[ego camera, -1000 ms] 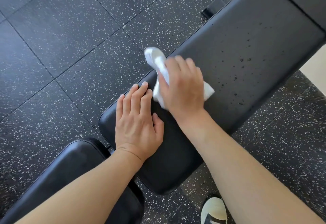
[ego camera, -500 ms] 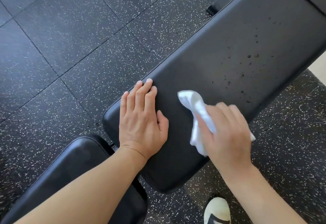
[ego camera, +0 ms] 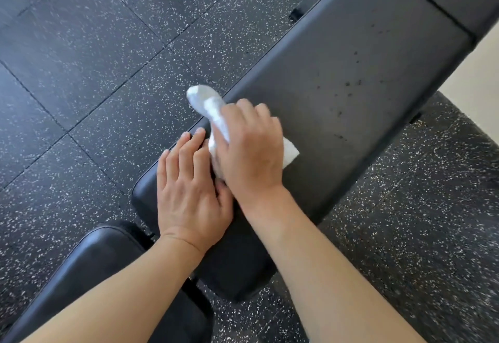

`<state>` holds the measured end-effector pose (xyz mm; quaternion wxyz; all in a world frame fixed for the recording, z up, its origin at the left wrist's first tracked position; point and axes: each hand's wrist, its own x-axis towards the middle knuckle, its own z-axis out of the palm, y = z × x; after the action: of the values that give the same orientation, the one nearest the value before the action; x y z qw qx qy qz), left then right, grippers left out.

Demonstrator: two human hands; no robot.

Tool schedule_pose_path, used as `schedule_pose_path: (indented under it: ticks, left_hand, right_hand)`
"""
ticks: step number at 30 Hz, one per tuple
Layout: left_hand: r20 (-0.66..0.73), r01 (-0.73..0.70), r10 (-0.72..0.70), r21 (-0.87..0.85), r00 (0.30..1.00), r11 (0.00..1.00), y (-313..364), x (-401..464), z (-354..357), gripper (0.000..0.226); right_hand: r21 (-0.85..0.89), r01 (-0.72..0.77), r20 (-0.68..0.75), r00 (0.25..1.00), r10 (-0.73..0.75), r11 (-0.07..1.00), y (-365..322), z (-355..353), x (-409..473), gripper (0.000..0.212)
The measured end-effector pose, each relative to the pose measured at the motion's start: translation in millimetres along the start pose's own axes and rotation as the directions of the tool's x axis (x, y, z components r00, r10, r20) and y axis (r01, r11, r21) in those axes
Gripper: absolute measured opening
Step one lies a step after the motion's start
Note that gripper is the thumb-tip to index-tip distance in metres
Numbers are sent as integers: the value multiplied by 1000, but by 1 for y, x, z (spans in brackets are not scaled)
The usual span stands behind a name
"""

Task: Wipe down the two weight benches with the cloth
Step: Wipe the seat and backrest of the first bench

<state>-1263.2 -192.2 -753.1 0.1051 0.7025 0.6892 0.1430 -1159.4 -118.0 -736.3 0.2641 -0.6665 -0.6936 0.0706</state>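
Head view: cloth point(ego camera: 213, 110) under right hand point(ego camera: 251, 153), beside left hand point(ego camera: 189, 194).

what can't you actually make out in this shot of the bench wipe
Head view only:
- Most of the white cloth: covered by the right hand.
- Pad under both hands, including the left hand: hidden.
- Bench frame and legs: under the pad.
- Second pad: cut by the bottom edge and forearm.

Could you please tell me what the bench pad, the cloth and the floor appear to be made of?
Bench pad: probably vinyl or faux leather, smooth black with a dull sheen and rounded padded edges. Cloth: soft white fabric or thick paper towel, crumpled under the right hand; which one is unclear. Floor: likely rubber tiles, matte black with white flecks and visible seams.
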Motion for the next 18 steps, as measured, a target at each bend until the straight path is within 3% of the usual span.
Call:
schedule_pose_path:
  ticks: [3, 8, 12, 15, 18]
  left_hand:
    - [-7, 7, -7, -6, 1000, 1000, 0, 0, 1, 50]
    - [-13, -5, 6, 18, 1000, 1000, 1, 1, 2, 56]
    - [-19, -6, 6, 41, 1000, 999, 0, 1, 3, 56]
    - [-19, -1, 2, 47, 1000, 999, 0, 1, 2, 57]
    - [-16, -5, 6, 50, 1000, 999, 0, 1, 4, 57]
  right_hand:
    - [37, 27, 71, 997, -29, 999, 14, -10, -33, 12]
    - [-67, 128, 29, 992, -126, 990, 96, -58, -73, 13]
    - [-78, -9, -67, 998, 4, 997, 147, -70, -49, 22]
    - [-69, -132, -131, 984, 122, 989, 137, -55, -20, 22]
    - [-92, -86, -86, 993, 78, 992, 101, -33, 2, 18]
